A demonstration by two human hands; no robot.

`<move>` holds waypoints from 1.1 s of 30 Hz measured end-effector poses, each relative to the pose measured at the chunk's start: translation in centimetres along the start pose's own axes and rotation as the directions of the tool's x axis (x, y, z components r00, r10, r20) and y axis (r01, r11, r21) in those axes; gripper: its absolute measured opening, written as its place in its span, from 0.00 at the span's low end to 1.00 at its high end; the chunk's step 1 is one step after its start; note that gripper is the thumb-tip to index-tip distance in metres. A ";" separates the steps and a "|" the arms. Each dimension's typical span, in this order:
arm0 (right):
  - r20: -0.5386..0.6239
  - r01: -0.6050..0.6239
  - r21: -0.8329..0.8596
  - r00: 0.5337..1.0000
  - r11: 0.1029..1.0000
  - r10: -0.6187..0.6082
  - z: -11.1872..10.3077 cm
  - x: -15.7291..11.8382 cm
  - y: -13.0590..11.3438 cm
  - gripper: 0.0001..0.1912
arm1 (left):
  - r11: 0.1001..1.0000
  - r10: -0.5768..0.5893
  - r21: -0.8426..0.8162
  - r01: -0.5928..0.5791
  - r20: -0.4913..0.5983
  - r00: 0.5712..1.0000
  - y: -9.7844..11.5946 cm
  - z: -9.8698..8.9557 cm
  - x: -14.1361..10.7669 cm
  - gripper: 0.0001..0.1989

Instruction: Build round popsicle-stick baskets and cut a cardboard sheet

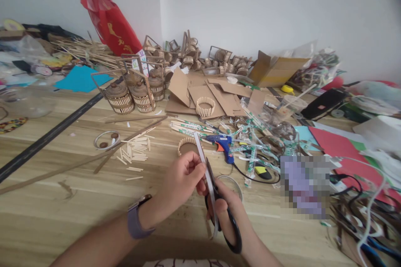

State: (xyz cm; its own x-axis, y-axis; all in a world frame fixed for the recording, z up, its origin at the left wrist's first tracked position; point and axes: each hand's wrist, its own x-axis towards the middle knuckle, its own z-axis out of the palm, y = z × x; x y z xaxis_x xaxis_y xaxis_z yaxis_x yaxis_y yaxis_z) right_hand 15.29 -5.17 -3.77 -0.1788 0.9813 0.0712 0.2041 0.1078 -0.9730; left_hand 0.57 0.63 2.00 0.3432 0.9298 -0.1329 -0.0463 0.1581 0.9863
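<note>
My left hand (188, 171) pinches a narrow pale strip (203, 162) between thumb and fingers. The strip runs from above that hand down past my right hand. My right hand (230, 208) grips a pair of black-handled scissors (234, 229), its blades pointing up beside the strip. Whether the blades touch the strip I cannot tell. Just behind my left hand lies a ring of short wooden sticks (184, 145), partly hidden. A blue glue gun (224, 144) rests beyond the scissors. Near my right hand a pale round hoop (234, 181) lies partly covered.
Loose short sticks (136, 149) lie to the left. Lidded stick baskets (119, 98) stand behind them, near a red bag (109, 21). Cardboard sheets (200, 91) carry another stick ring (205, 107). Green-and-white wrappers (250, 154), a cable and red paper (335, 142) crowd the right.
</note>
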 end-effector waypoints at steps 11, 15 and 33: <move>-0.014 0.008 -0.062 1.000 0.998 -0.009 -0.1 0.0 -0.7 0.40 | 0.999 -0.023 0.025 0.022 0.029 0.999 -0.5 0.1 -0.1 0.09; 0.001 0.007 -0.019 1.000 1.000 -0.007 -0.1 0.2 -0.9 0.39 | 0.999 -0.024 0.029 0.023 0.046 0.999 -0.8 0.2 0.0 0.10; -0.052 -0.049 0.092 0.997 0.995 0.054 0.0 -0.3 0.0 0.38 | 0.971 0.122 0.210 -0.115 -0.020 0.992 -0.4 -0.9 0.2 0.16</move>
State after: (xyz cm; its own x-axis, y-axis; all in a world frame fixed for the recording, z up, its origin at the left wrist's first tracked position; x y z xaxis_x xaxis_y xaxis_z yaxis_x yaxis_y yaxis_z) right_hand 15.34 -5.44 -3.79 -0.1171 0.9927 0.0300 0.1230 0.0445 -0.9914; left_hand -0.23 1.03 1.46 0.3158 0.9487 -0.0133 0.1129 -0.0236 0.9933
